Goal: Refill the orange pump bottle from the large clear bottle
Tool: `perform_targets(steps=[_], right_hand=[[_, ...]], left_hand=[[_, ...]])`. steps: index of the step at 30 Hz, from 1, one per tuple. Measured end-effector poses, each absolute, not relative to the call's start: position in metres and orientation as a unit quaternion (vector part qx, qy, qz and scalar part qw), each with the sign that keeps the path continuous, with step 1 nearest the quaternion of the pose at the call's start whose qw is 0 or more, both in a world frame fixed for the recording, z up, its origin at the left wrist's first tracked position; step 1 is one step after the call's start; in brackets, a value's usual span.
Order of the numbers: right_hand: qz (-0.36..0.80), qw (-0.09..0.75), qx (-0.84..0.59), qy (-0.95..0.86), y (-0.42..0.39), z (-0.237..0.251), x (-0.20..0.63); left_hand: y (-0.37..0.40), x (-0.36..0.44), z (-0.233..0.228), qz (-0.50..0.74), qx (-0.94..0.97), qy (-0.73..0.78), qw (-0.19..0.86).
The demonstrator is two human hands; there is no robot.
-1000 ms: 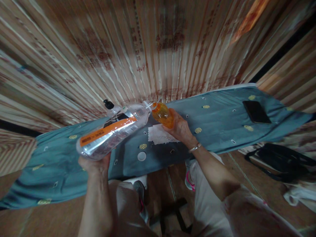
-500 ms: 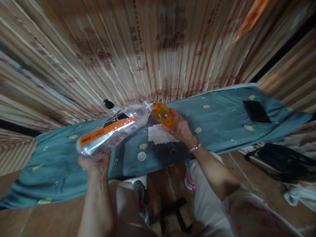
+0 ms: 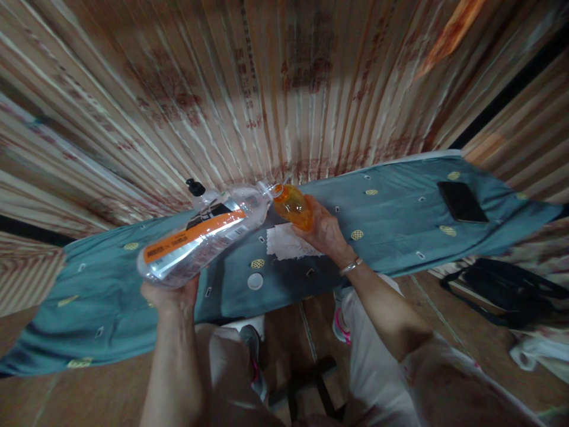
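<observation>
My left hand (image 3: 171, 293) is closed around the lower part of a large clear plastic bottle (image 3: 208, 237) with an orange and silver label. The bottle is tilted, its mouth pointing right and upward. My right hand (image 3: 324, 225) grips a small orange translucent bottle (image 3: 292, 206), whose neck is at the clear bottle's mouth; I cannot tell whether they touch. Below the orange bottle a whitish cloth (image 3: 288, 243) lies on the table. Nearer to me is a round white cap (image 3: 255, 281). Behind the clear bottle, partly hidden, stands a clear bottle with a black pump top (image 3: 195, 188).
The narrow table has a teal cloth (image 3: 391, 225) with a pineapple pattern. A black phone (image 3: 462, 201) lies on its right side. A pleated curtain (image 3: 284, 89) hangs close behind the table. On the lower right is a black bag (image 3: 511, 290).
</observation>
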State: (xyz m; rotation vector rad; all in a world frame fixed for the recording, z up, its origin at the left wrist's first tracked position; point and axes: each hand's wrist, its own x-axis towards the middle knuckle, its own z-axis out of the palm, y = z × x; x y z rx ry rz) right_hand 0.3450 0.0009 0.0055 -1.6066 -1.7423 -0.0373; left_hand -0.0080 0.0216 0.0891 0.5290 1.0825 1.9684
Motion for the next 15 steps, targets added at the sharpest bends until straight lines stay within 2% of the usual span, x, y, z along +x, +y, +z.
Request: perform_targets(steps=[15], right_hand=[[-0.007, 0.369, -0.632, -0.681, -0.0006, 0.0085, 0.3442]], left_hand=[[0.0191, -0.0063, 0.0924, 0.77, 0.215, 0.448, 0.399]])
